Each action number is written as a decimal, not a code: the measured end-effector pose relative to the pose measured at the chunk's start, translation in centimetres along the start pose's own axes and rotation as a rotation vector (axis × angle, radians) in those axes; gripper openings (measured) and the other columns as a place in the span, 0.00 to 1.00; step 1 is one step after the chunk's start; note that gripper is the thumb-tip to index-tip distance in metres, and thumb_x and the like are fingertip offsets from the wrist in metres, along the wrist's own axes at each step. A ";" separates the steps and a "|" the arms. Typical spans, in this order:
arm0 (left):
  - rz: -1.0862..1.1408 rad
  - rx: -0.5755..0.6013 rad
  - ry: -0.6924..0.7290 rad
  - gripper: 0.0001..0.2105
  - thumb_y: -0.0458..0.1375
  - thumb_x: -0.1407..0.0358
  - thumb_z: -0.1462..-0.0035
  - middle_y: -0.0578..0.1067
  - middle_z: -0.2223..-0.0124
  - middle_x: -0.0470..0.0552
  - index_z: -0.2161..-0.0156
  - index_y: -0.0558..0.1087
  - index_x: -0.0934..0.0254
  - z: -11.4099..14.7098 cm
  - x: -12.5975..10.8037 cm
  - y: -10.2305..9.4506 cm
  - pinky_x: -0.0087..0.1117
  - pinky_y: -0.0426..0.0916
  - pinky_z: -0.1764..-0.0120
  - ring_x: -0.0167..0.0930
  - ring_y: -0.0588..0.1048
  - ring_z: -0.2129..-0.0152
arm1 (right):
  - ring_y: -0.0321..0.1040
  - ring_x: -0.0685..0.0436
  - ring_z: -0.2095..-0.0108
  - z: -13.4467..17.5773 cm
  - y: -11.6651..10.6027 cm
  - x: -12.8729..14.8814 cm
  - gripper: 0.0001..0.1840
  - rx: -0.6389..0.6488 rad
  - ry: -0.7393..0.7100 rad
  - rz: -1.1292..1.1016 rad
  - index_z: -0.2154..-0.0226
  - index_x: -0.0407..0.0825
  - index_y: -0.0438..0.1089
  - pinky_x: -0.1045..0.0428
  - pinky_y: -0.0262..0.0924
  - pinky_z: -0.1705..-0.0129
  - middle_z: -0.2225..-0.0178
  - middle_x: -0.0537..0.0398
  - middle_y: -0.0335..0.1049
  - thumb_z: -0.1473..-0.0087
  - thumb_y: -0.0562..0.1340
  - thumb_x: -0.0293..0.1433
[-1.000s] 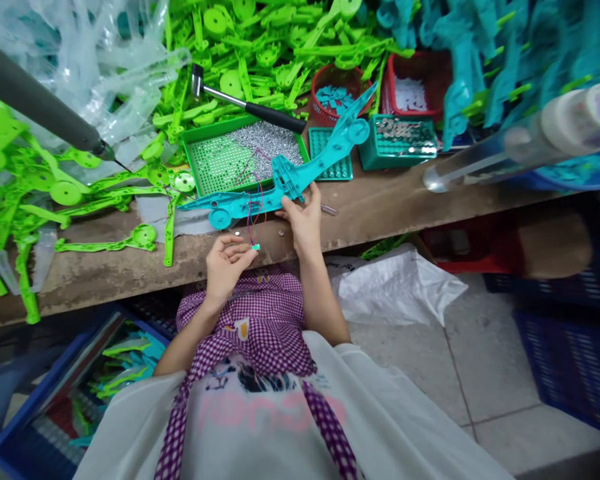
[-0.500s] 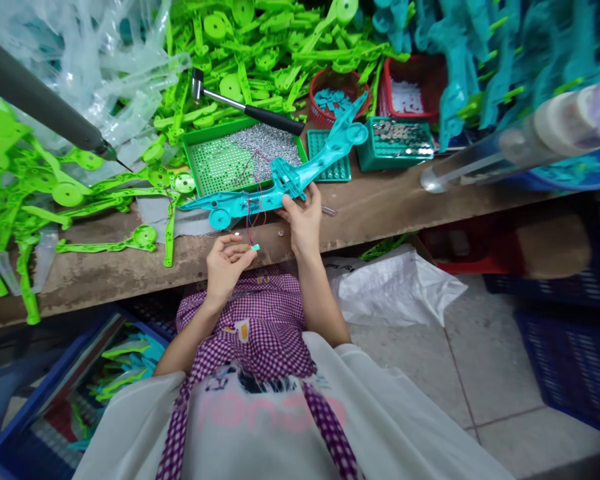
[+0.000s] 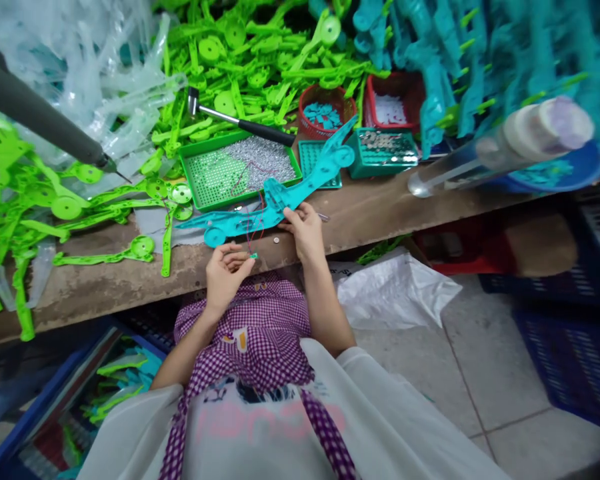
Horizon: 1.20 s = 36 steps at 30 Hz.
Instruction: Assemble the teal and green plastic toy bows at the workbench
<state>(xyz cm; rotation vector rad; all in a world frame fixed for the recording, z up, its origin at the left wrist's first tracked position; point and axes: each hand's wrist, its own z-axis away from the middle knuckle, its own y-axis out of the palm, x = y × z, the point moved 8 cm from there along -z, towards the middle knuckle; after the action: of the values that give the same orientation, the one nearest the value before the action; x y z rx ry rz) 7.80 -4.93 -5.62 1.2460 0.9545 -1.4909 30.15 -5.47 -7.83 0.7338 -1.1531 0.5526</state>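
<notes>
A long turquoise plastic shell (image 3: 305, 190) lies slantwise over the front of the bench. Its lower edge is gripped by my right hand (image 3: 306, 233), thumb on the near side; some of those fingers are hidden. Thin red and dark wires (image 3: 251, 223) hang from the shell toward me. At their end is a tiny green circuit board (image 3: 253, 256), pinched at the thumb and fingertips of my left hand (image 3: 227, 275). Between the hands, a small round metal piece (image 3: 277, 240) rests on the wood. A slim metal rod (image 3: 323, 217) shows partly behind my right hand.
Behind the shell stands a green tray (image 3: 207, 173) of small screws, with a hammer (image 3: 265, 131) across its back edge. Teal boxes (image 3: 383, 163) and red baskets (image 3: 325, 130) sit alongside. A dark pointed tool (image 3: 55, 110) hangs at left; a clear tube-like object (image 3: 480, 157) slants at right.
The whole view has shifted slightly, with the bench lower in the picture. The shell has come a little toward me. Both hands keep their holds.
</notes>
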 end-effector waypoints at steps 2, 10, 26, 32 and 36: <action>-0.201 -0.038 0.210 0.14 0.66 0.63 0.50 0.80 0.64 0.49 0.58 0.72 0.63 0.2 -2.2 -0.4 0.34 0.75 0.60 0.30 0.80 0.67 | 0.69 0.52 0.73 0.3 0.0 0.4 0.22 -0.032 -0.011 -0.072 0.65 0.49 0.65 0.54 0.70 0.69 0.72 0.62 0.70 0.61 0.70 0.42; -0.596 -0.132 0.803 0.12 0.61 0.69 0.44 0.79 0.55 0.49 0.54 0.75 0.60 -1.5 -15.6 0.9 0.46 0.67 0.44 0.36 0.75 0.50 | 0.74 0.45 0.63 2.4 1.8 5.4 0.23 0.008 -0.085 -0.230 0.59 0.54 0.65 0.48 0.73 0.61 0.64 0.57 0.75 0.55 0.67 0.44; -0.766 0.670 1.350 0.18 0.57 0.71 0.39 0.75 0.45 0.59 0.44 0.70 0.67 11.9 -15.8 13.8 0.47 0.57 0.37 0.40 0.67 0.41 | 0.71 0.48 0.74 12.4 -7.8 9.8 0.21 -0.329 -0.226 -0.295 0.66 0.56 0.65 0.50 0.71 0.69 0.72 0.63 0.72 0.60 0.70 0.48; -0.488 0.743 1.434 0.15 0.60 0.70 0.42 0.78 0.52 0.53 0.49 0.73 0.62 13.4 -17.1 11.8 0.43 0.65 0.40 0.35 0.70 0.44 | 0.64 0.53 0.84 15.9 -21.6 11.5 0.11 -0.693 -0.212 -0.346 0.74 0.54 0.66 0.56 0.61 0.83 0.80 0.61 0.68 0.46 0.60 0.42; -0.501 0.549 1.146 0.16 0.63 0.76 0.47 0.77 0.55 0.52 0.52 0.74 0.61 8.1 -13.4 8.2 0.38 0.72 0.48 0.34 0.75 0.52 | 0.60 0.55 0.86 16.1 -33.7 9.7 0.10 -0.899 -0.134 -0.470 0.70 0.48 0.67 0.61 0.58 0.85 0.82 0.62 0.67 0.40 0.54 0.31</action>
<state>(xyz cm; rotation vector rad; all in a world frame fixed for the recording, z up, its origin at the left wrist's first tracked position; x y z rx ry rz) 14.24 -12.44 9.01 2.5235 1.7409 -1.3893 47.84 -39.35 -2.80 0.2296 -1.1506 -0.4149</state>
